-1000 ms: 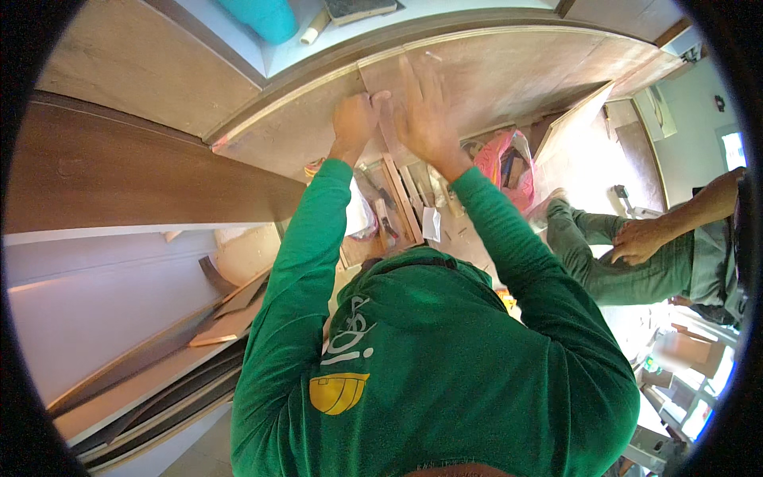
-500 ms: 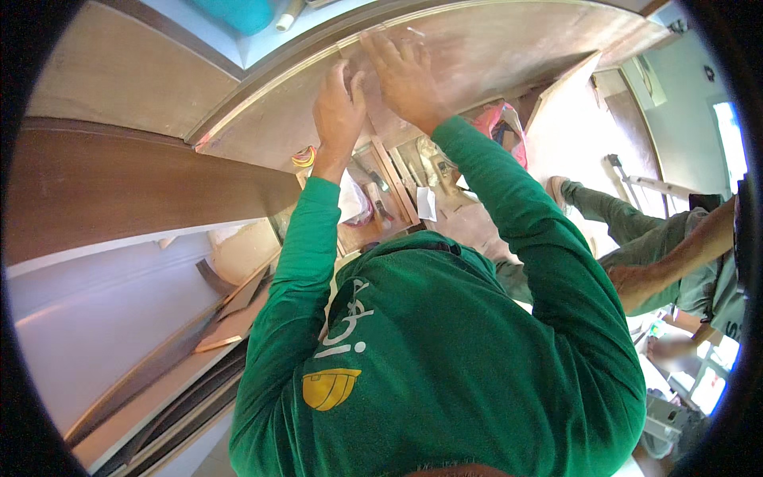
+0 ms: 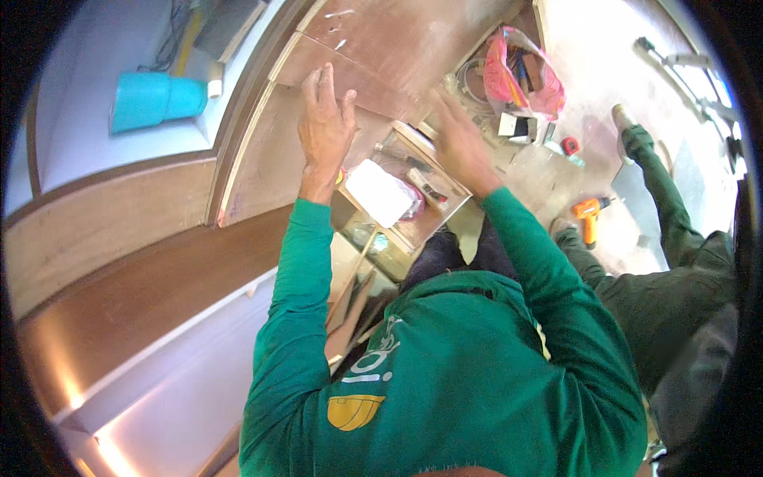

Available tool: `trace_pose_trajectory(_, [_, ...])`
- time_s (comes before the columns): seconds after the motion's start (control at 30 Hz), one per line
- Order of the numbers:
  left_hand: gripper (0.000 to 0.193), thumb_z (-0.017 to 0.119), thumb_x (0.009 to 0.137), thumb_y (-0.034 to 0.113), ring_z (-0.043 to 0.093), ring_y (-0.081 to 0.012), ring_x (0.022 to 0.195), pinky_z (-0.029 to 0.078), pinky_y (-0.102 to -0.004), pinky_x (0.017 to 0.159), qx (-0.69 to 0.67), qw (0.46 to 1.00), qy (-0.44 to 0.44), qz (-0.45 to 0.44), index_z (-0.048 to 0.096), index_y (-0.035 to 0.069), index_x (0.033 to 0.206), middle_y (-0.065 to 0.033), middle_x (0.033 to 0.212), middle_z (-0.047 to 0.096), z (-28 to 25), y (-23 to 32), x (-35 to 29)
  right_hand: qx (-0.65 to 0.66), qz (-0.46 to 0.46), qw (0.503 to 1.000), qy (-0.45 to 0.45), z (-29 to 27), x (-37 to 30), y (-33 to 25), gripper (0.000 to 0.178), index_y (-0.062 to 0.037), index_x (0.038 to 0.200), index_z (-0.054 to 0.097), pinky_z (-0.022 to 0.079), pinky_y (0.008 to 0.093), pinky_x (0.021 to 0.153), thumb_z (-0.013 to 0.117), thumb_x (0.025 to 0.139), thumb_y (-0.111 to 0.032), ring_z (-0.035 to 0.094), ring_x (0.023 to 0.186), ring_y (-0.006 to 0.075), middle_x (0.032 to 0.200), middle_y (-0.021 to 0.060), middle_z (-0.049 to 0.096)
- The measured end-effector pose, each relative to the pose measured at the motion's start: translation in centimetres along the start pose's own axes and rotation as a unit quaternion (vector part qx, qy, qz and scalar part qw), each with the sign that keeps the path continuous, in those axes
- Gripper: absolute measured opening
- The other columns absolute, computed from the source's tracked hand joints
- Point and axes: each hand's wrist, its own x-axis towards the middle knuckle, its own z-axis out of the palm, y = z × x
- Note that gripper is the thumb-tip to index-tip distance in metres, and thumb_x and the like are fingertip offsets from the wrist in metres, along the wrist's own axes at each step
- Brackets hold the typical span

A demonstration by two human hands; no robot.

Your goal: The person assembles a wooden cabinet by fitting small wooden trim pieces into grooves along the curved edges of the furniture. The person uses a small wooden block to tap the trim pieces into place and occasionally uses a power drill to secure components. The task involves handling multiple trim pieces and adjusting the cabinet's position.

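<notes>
A brown wooden panel (image 3: 381,49) with a seam and a few white smears spans the top of the view. My left hand (image 3: 326,131) is over this panel beside its pale edge strip, fingers stretched, nothing in it. To the right, my right hand (image 3: 462,151) hangs above a wooden drawer-like box (image 3: 455,208), its fingers extended and smeared by motion; nothing shows in it. Inside the box lie a red-and-white handled tool (image 3: 427,184) and a white sheet (image 3: 380,193) over a pink-edged bag. Whether my left fingertips touch the panel I cannot tell.
Right of the box are a pink bag of tools (image 3: 494,75), a red tape measure (image 3: 569,145) and an orange drill (image 3: 590,219) on the floor. Another person's leg (image 3: 664,191) is at the right. A turquoise tumbler (image 3: 151,102) lies in a white recess at upper left.
The view has shifted, showing more floor and the drill. My right hand has left the panel and moved right toward the box; my left fingers have straightened.
</notes>
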Motion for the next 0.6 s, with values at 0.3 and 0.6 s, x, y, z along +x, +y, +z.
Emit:
trace_pose_trajectory(0.3, [0.063,0.079,0.097,0.032,0.05,-0.0369,0.148,0.038,-0.0597,0.123,0.106,0.93,-0.115,0.333,0.06,0.013,0.154,-0.0095,0.156,0.06,7.3,-0.1,1.7,0.07,0.326,0.943,-0.006,13.4,-30.0,12.7,0.073,-0.0023,0.161,0.042,0.046,0.0507,0.12,0.059,0.091,0.004,0.053,0.142,0.0461,0.156,0.0239,0.05])
trace_pose_trajectory(0.6, [0.07,0.077,0.097,0.041,0.037,-0.0367,0.157,0.03,-0.0628,0.126,0.214,0.848,-0.145,0.462,0.057,0.014,0.157,-0.0133,0.164,0.05,12.0,-1.1,6.8,0.027,0.448,0.886,-0.117,19.4,-37.1,13.3,0.065,-0.0046,0.165,0.038,0.05,0.0595,0.103,0.06,0.104,-0.013,0.061,0.126,0.0478,0.145,0.0209,0.055])
